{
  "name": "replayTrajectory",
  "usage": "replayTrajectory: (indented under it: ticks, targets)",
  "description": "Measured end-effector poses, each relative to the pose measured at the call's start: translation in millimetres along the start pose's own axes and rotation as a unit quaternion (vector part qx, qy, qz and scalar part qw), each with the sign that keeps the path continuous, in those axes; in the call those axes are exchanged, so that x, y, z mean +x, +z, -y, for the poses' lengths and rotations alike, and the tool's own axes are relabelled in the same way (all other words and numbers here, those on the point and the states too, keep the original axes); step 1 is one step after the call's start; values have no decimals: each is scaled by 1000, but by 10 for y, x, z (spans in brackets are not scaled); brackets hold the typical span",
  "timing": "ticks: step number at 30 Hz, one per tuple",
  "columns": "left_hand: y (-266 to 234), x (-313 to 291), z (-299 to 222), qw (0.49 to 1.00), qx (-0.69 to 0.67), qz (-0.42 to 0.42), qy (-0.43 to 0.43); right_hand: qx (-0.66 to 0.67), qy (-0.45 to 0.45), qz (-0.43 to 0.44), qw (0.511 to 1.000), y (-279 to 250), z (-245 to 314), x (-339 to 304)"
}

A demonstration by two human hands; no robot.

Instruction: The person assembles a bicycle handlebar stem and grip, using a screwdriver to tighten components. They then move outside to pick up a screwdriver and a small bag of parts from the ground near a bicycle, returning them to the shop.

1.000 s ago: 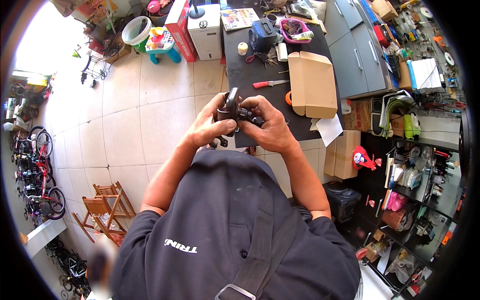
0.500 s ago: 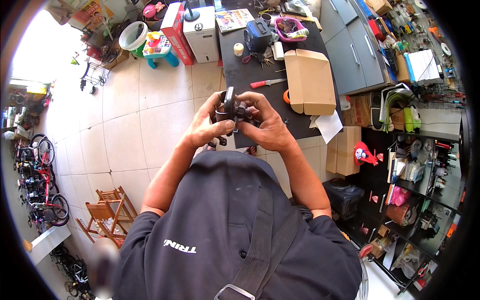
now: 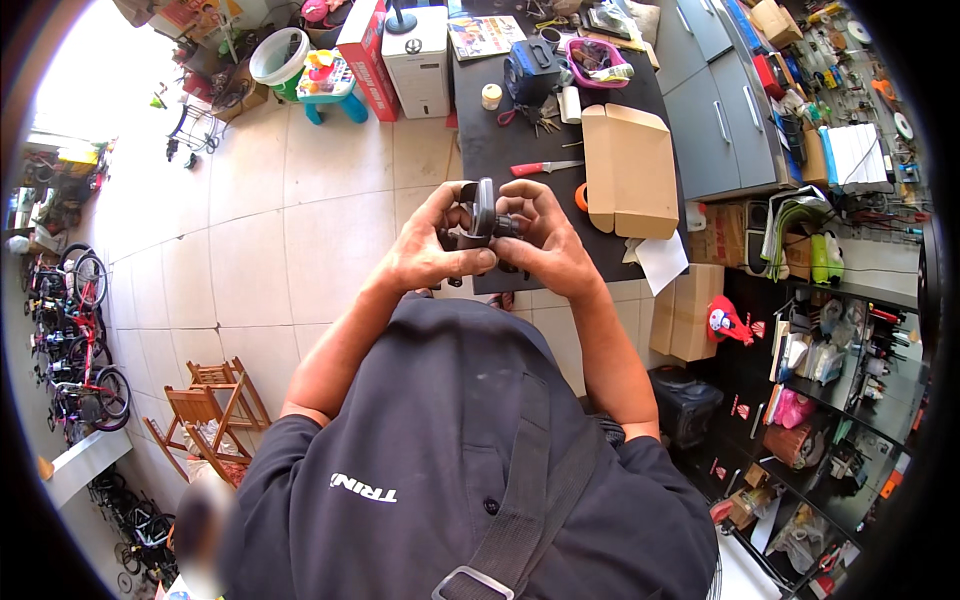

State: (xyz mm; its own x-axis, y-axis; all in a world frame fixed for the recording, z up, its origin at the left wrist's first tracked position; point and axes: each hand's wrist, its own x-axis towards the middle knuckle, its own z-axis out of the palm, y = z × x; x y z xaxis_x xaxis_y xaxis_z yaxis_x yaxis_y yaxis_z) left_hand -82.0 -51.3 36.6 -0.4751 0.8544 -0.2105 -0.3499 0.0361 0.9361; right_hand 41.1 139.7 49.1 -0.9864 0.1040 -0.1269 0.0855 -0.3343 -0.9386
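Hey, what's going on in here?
A person in a dark shirt is handling a small black mount-like device with both bare hands. The left hand grips its left side, while the right hand has its fingers at the knobby joint on the other side. Beyond the hands, a red-handled knife and a brown cardboard box lie on a dark table.

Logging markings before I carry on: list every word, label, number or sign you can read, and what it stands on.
Wording not copied here; only where it stands.
Dark shirt, chest: large white lettering.
Red box: small white lettering along its side.
Magazine on the table: print too small to read.
Held black part: no lettering can be made out.
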Motion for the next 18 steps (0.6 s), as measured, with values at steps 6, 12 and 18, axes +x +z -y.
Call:
replayTrajectory:
  ticks: [6,12,18]
  targets:
    - [-85,37,80,1000,21,5,18,-54,88,30,994,-169,-128,49]
    - [-98,75,67,999,17,10,42,-8,30,-11,999,-33,-68,87]
    - [-85,39,19,1000,-3,-15,-1,-25,9,4,1000,-14,-48,101]
